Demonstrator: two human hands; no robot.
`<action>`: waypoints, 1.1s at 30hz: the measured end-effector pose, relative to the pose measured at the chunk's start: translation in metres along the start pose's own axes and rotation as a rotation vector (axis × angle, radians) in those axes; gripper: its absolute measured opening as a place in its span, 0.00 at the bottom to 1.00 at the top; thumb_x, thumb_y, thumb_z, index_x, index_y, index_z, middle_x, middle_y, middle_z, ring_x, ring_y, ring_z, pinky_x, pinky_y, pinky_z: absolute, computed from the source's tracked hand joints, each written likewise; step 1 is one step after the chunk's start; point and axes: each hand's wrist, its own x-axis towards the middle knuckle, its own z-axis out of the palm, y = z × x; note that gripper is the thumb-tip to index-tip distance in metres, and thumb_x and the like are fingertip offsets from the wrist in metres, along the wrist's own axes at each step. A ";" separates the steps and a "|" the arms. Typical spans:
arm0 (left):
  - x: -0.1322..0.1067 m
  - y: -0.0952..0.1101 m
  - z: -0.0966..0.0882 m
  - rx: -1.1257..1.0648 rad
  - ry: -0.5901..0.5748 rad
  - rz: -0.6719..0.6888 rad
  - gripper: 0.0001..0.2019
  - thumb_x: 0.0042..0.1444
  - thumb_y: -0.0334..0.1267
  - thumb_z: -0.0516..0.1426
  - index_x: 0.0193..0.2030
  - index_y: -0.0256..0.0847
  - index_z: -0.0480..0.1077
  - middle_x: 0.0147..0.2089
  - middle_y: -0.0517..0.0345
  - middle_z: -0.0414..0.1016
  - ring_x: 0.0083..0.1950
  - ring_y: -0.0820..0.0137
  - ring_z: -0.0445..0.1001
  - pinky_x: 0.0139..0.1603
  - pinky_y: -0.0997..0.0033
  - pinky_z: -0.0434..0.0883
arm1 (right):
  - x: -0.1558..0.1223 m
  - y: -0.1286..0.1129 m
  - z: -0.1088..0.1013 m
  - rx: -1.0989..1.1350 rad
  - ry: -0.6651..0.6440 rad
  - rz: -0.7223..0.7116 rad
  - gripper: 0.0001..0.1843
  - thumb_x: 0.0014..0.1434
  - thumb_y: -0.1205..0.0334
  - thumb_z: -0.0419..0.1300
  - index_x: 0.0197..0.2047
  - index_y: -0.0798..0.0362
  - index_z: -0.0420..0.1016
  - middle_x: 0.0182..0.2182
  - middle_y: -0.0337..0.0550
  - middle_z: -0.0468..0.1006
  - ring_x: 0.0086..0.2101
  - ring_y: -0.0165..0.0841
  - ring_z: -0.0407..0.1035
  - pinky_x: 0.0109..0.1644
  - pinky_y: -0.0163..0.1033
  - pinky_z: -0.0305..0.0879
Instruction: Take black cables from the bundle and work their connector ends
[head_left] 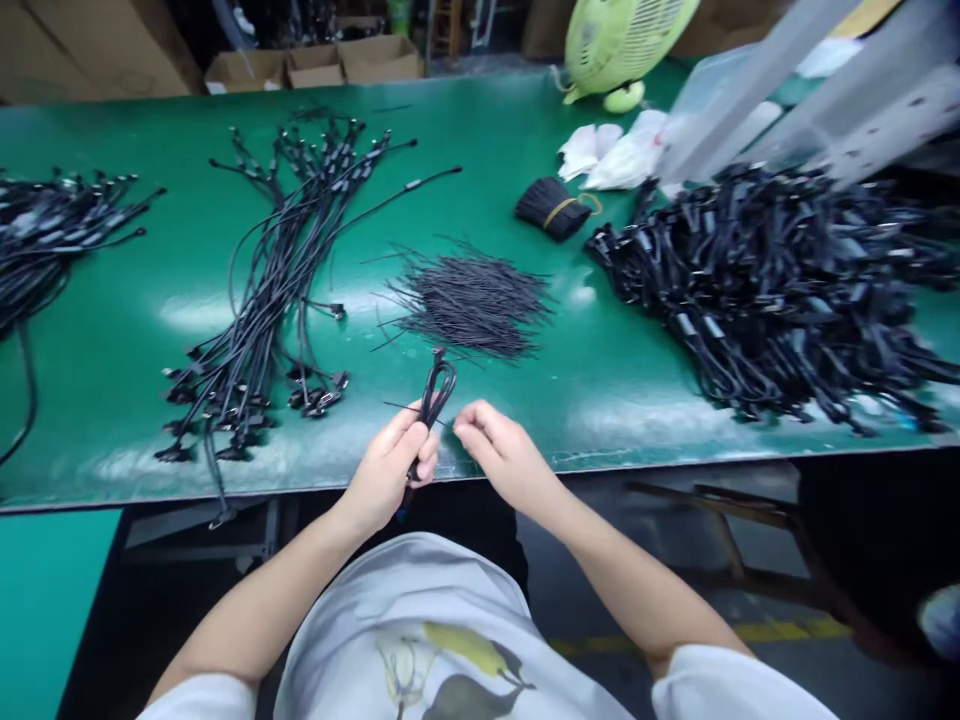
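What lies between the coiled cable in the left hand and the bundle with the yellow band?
A loose pile of black twist ties on the green table, as the head view shows.

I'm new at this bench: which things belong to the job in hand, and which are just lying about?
Likely the job:
held cable
held strip
strip pile
banded strips
loose cables
bundled cables

Likely just lying about:
fan
white scraps
boxes

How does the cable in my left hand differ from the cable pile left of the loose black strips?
The held cable is looped into a compact bunch; the cable pile lies mostly stretched out. The held cable is in your left hand; the cable pile rests on the green table. Both are dark.
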 end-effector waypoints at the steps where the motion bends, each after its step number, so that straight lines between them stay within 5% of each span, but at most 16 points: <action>1: 0.000 -0.001 -0.003 0.027 0.015 0.025 0.23 0.61 0.47 0.58 0.60 0.37 0.64 0.26 0.66 0.57 0.23 0.78 0.56 0.21 0.79 0.53 | -0.007 -0.006 0.009 -0.015 -0.026 -0.044 0.07 0.67 0.63 0.49 0.36 0.52 0.63 0.28 0.37 0.71 0.27 0.28 0.64 0.33 0.33 0.60; 6: -0.007 -0.006 -0.017 0.270 0.094 0.149 0.21 0.64 0.45 0.54 0.60 0.38 0.67 0.29 0.63 0.61 0.25 0.76 0.59 0.24 0.77 0.58 | -0.009 -0.020 0.017 -0.405 0.059 -0.418 0.07 0.66 0.69 0.49 0.35 0.54 0.65 0.28 0.40 0.69 0.27 0.29 0.63 0.33 0.35 0.58; 9: -0.011 -0.006 -0.021 0.581 0.111 0.242 0.18 0.64 0.40 0.51 0.58 0.38 0.69 0.30 0.60 0.67 0.30 0.72 0.65 0.35 0.72 0.66 | 0.001 -0.029 0.006 -0.720 0.102 -0.722 0.08 0.65 0.71 0.50 0.35 0.55 0.68 0.27 0.42 0.70 0.29 0.32 0.63 0.34 0.39 0.57; 12: -0.013 -0.005 -0.024 0.825 0.095 0.314 0.16 0.59 0.32 0.50 0.50 0.39 0.75 0.33 0.57 0.70 0.41 0.65 0.70 0.47 0.67 0.66 | 0.010 -0.041 -0.003 -0.892 0.012 -1.034 0.10 0.66 0.72 0.49 0.42 0.59 0.71 0.42 0.51 0.74 0.42 0.36 0.67 0.43 0.42 0.59; 14: -0.014 -0.004 -0.026 0.798 0.054 0.244 0.15 0.57 0.31 0.50 0.44 0.39 0.76 0.28 0.59 0.68 0.36 0.67 0.69 0.41 0.69 0.66 | 0.015 -0.047 -0.007 -0.935 -0.085 -1.112 0.11 0.67 0.71 0.47 0.41 0.58 0.70 0.43 0.51 0.74 0.43 0.36 0.66 0.45 0.42 0.60; 18: -0.018 -0.001 -0.025 0.511 -0.019 -0.003 0.20 0.57 0.39 0.53 0.54 0.35 0.71 0.23 0.65 0.60 0.23 0.74 0.56 0.24 0.75 0.55 | 0.021 -0.055 -0.012 -0.999 -0.232 -1.185 0.12 0.68 0.69 0.45 0.37 0.57 0.68 0.32 0.44 0.70 0.32 0.33 0.65 0.39 0.41 0.60; 22: -0.019 0.004 -0.020 0.402 0.020 -0.113 0.42 0.55 0.50 0.58 0.71 0.31 0.48 0.21 0.68 0.58 0.22 0.74 0.54 0.21 0.77 0.51 | 0.020 -0.061 -0.014 -1.140 -0.233 -1.241 0.15 0.67 0.69 0.46 0.35 0.59 0.72 0.31 0.47 0.70 0.33 0.36 0.66 0.37 0.43 0.59; 25: -0.018 0.003 -0.017 0.519 0.046 -0.099 0.42 0.57 0.51 0.55 0.72 0.31 0.46 0.21 0.66 0.61 0.22 0.72 0.59 0.22 0.76 0.56 | 0.016 -0.062 -0.010 -1.249 -0.240 -1.270 0.16 0.64 0.70 0.46 0.30 0.58 0.73 0.28 0.48 0.69 0.29 0.37 0.65 0.32 0.43 0.55; 27: -0.016 0.000 -0.017 0.666 0.086 -0.033 0.38 0.59 0.50 0.53 0.70 0.32 0.51 0.30 0.57 0.72 0.32 0.66 0.71 0.32 0.70 0.67 | 0.016 -0.059 -0.005 -1.346 -0.194 -1.267 0.17 0.62 0.73 0.45 0.29 0.59 0.73 0.26 0.48 0.69 0.26 0.35 0.63 0.29 0.42 0.50; 29: -0.012 -0.003 -0.018 0.784 0.117 0.054 0.35 0.59 0.49 0.52 0.70 0.33 0.53 0.50 0.43 0.75 0.53 0.57 0.72 0.53 0.61 0.69 | 0.020 -0.055 0.001 -1.401 -0.150 -1.189 0.18 0.61 0.75 0.44 0.30 0.62 0.74 0.23 0.47 0.68 0.23 0.33 0.60 0.26 0.41 0.47; 31: -0.006 -0.005 -0.019 0.839 0.137 0.130 0.35 0.60 0.49 0.51 0.71 0.35 0.51 0.67 0.41 0.61 0.68 0.55 0.59 0.67 0.56 0.57 | 0.030 -0.051 0.005 -1.347 -0.172 -1.037 0.17 0.59 0.77 0.44 0.32 0.64 0.74 0.23 0.46 0.68 0.22 0.33 0.60 0.25 0.40 0.46; 33: 0.002 -0.003 -0.019 0.817 0.182 0.194 0.34 0.61 0.48 0.52 0.71 0.39 0.50 0.73 0.46 0.50 0.73 0.57 0.50 0.71 0.55 0.49 | 0.041 -0.051 0.006 -1.185 -0.207 -0.831 0.15 0.60 0.75 0.46 0.35 0.65 0.74 0.25 0.47 0.70 0.23 0.34 0.63 0.24 0.40 0.49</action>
